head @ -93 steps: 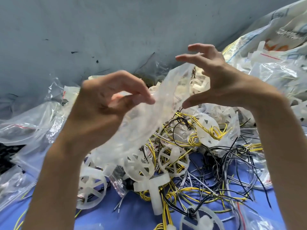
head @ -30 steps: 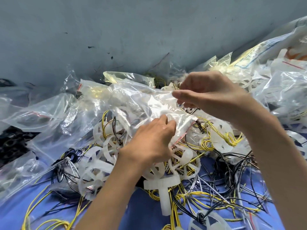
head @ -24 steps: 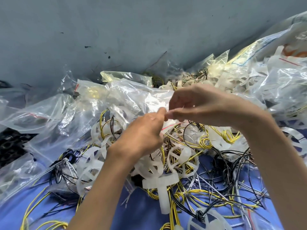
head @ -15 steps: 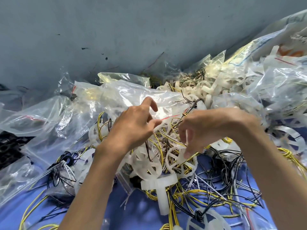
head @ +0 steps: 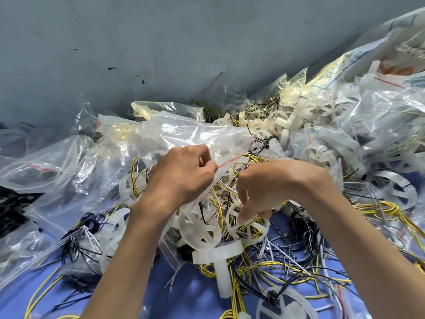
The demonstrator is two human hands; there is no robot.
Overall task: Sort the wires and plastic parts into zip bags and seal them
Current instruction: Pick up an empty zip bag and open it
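L hand [head: 181, 176]: fingers curled, pinching the mouth of a clear zip bag [head: 197, 137] at its red strip. R hand [head: 271, 187]: curled down, fingertips on a white plastic wheel [head: 231, 226] among the yellow/black wires [head: 388, 207]; can't tell if it grips. All mid blue tabletop [head: 195, 293].

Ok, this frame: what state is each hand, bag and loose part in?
bag: mouth looks open, unsealed.
wheel: loose on the pile, unbagged.
wires: tangled, unbagged.
left hand: pinching the bag's mouth.
right hand: fingers curled over the wheel, grip unclear.
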